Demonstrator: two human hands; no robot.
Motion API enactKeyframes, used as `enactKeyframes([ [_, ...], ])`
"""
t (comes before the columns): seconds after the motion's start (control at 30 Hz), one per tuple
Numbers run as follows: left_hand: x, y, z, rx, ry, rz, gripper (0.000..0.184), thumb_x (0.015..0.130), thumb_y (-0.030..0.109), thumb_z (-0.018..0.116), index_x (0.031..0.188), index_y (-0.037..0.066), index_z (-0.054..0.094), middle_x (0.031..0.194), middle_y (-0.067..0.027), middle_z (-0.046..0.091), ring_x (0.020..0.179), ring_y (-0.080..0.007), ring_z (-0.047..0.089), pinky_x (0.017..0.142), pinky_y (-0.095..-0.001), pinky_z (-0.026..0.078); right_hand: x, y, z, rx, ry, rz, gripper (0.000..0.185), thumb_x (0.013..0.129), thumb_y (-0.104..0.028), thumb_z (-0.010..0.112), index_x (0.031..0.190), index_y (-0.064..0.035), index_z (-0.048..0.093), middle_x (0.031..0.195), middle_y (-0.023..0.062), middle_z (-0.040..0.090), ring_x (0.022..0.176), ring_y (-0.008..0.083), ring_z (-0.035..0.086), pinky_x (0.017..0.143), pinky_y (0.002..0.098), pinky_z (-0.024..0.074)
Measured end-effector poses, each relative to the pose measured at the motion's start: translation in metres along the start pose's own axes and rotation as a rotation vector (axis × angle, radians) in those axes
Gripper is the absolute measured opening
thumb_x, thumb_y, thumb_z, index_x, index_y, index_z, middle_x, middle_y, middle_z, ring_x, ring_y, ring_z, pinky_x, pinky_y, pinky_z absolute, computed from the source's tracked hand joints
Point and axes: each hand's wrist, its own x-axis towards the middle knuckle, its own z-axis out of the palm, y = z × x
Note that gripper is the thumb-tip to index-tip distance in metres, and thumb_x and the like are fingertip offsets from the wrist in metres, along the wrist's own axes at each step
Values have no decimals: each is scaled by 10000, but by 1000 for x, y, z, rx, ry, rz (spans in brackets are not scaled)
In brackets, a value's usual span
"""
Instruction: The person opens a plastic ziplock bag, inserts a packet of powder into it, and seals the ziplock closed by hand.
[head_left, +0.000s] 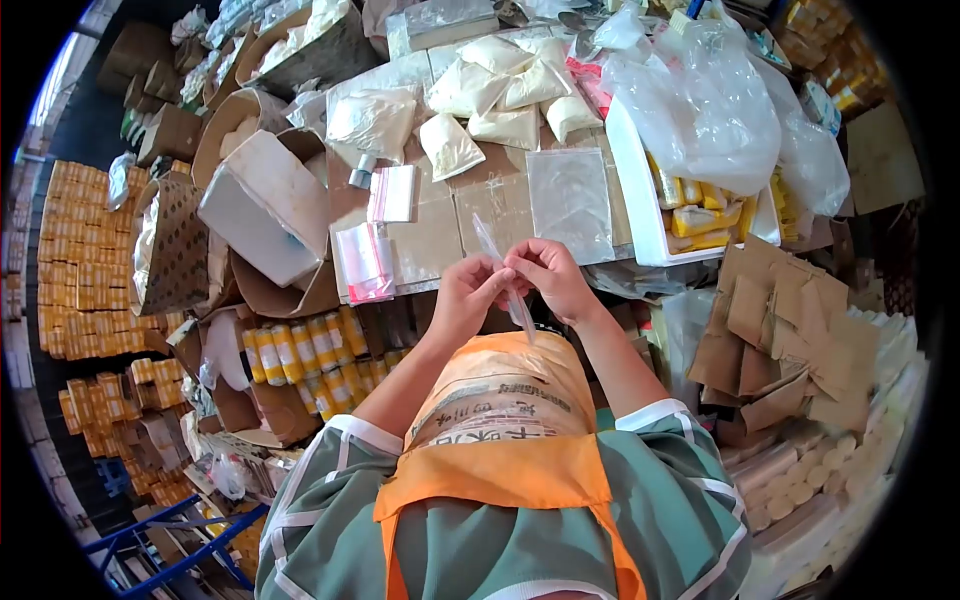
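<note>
Two hands at work: left hand (pixel 466 296) and right hand (pixel 556 283), fingers (pixel 535 255) closed on clear plastic (pixel 487 240) at the apron's (pixel 500 470) twelve o'clock; remotely, I judge uneven tugging could tear it.

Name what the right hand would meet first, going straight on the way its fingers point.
Moving leftward, the right hand would first meet the thin clear plastic piece at its fingertips, then probably the left hand; exact depth is unclear.
</note>
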Motion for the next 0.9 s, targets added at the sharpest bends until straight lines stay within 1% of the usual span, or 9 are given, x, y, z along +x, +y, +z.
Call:
enactKeyframes([
  [0.13,-6,-1,-4,-183,-57,-40,185,954,159,554,857,5,587,756,-42,627,676,-89,588,594,-220,479,-12,-9,14,10,-69,-100,136,905,-159,618,836,-53,568,757,-10,590,653,58,528,598,203,441],
  [0.2,-8,-5,-11,-294,-67,-31,203,977,177,514,874,18,589,773,-31,609,684,-83,556,598,-219,456,-22,-15,29,-152,-16,-120,165,855,-151,673,814,-49,550,744,-8,576,671,59,528,598,210,443],
  [0.27,-13,-5,-19,-244,-74,4,215,982,190,506,864,29,586,757,-9,585,671,-70,519,590,-205,420,-30,-14,44,-573,17,-249,191,802,-127,717,799,-29,552,735,6,577,673,58,531,608,215,456],
  [0.43,-37,0,-53,-284,-126,65,240,998,196,466,800,67,505,733,28,493,624,-49,427,559,-204,356,-34,3,91,-548,60,-206,211,771,-117,730,781,7,559,716,10,578,644,65,524,617,221,466],
  [0.5,-52,2,-71,-288,-112,81,253,1000,200,461,784,72,489,715,31,471,610,-48,405,552,-207,346,-29,21,108,-384,81,-182,222,761,-121,731,778,19,560,702,20,580,639,74,535,613,222,470],
  [0.57,-63,-1,-90,-291,-89,99,267,1001,204,457,767,77,472,697,35,448,596,-47,383,545,-210,336,-27,27,134,-465,57,-240,219,766,-125,722,766,19,557,695,27,579,633,80,536,607,224,468],
  [0.63,-74,-6,-104,-334,-8,234,293,998,209,474,738,75,486,675,42,449,616,-31,381,541,-196,321,-25,33,160,-538,27,-293,219,771,-129,713,753,20,554,687,34,578,627,85,537,601,227,467],
  [0.7,-89,-5,-120,-352,15,246,299,998,209,473,730,76,474,672,44,441,616,-30,374,544,-196,319,-22,41,182,-775,-24,-323,175,789,-106,689,773,-2,550,732,9,571,668,61,518,618,219,462],
  [0.9,-125,-11,-166,-406,-46,236,287,1002,234,462,749,98,465,680,69,416,611,-9,337,512,-182,267,-17,68,222,-672,-58,-221,211,788,-119,672,718,14,524,657,29,546,605,79,486,570,233,436],
])
